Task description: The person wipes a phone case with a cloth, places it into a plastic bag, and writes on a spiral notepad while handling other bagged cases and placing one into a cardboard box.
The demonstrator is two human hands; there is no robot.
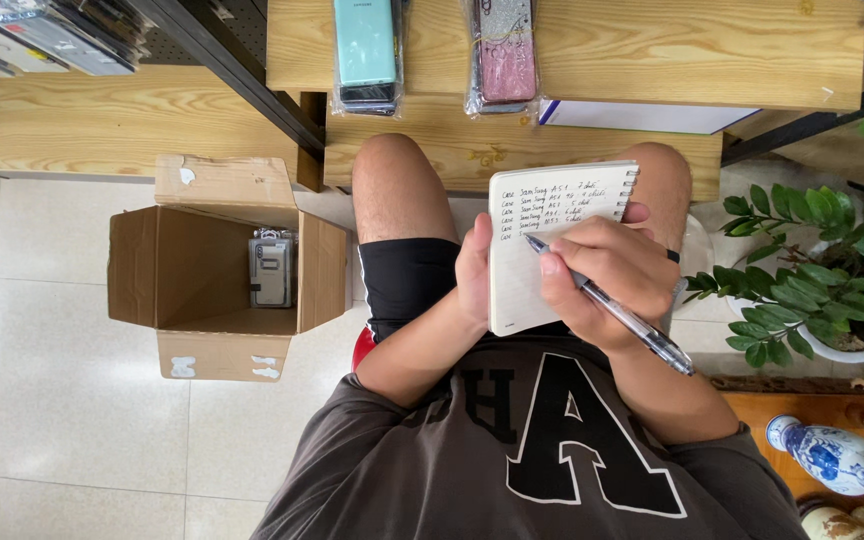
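Observation:
I sit with a small spiral notebook [542,215] resting over my lap. My left hand [473,270] grips its left edge and steadies it. My right hand [604,278] holds a clear ballpoint pen [620,315], with the tip touching the page under several handwritten lines. A few fingertips show behind the notebook's right edge.
An open cardboard box [207,270] stands on the tiled floor at my left, with a packaged phone case [272,270] inside. Wooden shelves [652,45] ahead carry bagged phone cases [367,45]. A potted plant [822,260] and a blue-white vase [837,460] are at my right.

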